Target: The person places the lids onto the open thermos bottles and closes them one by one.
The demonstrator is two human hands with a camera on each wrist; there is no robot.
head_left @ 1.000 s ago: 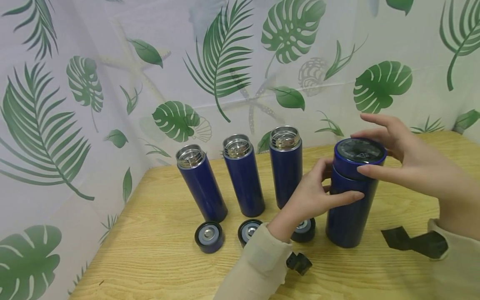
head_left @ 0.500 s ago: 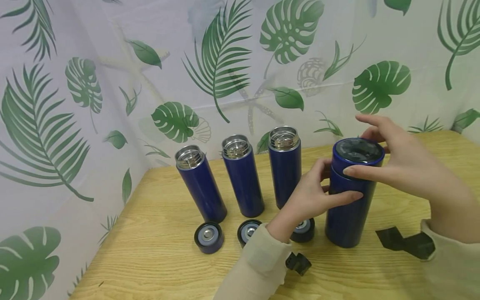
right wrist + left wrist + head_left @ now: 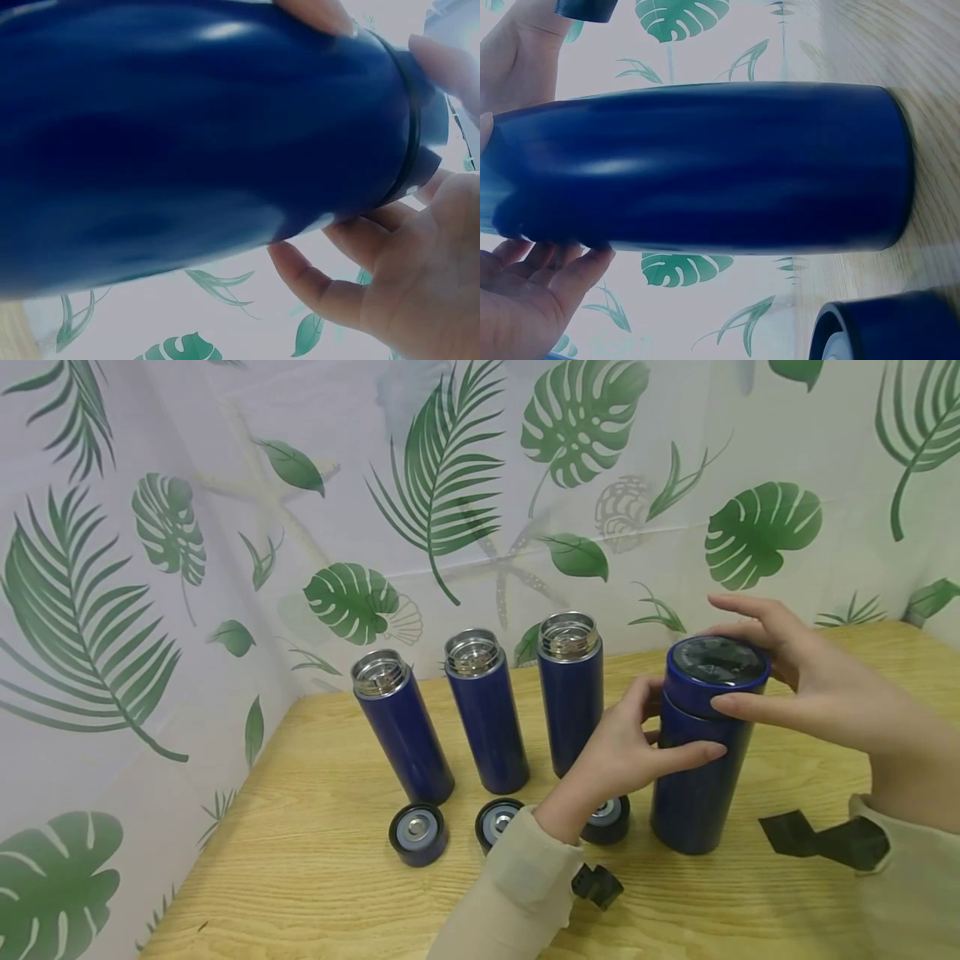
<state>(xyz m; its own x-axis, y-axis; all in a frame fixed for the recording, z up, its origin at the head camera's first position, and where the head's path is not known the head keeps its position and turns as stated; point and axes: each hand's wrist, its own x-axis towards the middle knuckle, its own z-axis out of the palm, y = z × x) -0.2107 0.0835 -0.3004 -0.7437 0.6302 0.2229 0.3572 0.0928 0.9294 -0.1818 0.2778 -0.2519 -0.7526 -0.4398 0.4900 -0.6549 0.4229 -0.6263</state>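
A dark blue thermos bottle (image 3: 688, 802) stands upright on the table at the right. On top of it sits its blue lid (image 3: 686, 695), which has a glossy black disc face. My left hand (image 3: 618, 747) grips the bottle's upper body, thumb across the front. Above that, my right hand (image 3: 825, 693) holds the lid between its thumb at the front and fingers behind, with the index finger raised. In the left wrist view the bottle (image 3: 742, 165) fills the middle. The right wrist view shows the bottle (image 3: 187, 127) with the right hand (image 3: 420, 270) at its lid end.
Uncapped blue bottles stand in a row: left (image 3: 408, 735), middle (image 3: 491, 727) and right (image 3: 573, 702). Before them lie upturned lids (image 3: 417, 833), two partly behind my left arm. Black strap pieces (image 3: 597, 887) lie near my sleeves. A leaf-print cloth (image 3: 465, 460) hangs behind the table (image 3: 300, 877).
My right hand has turned at the lid: its thumb slid left across the front, then back right. The left hand and the bottle body have stayed put.
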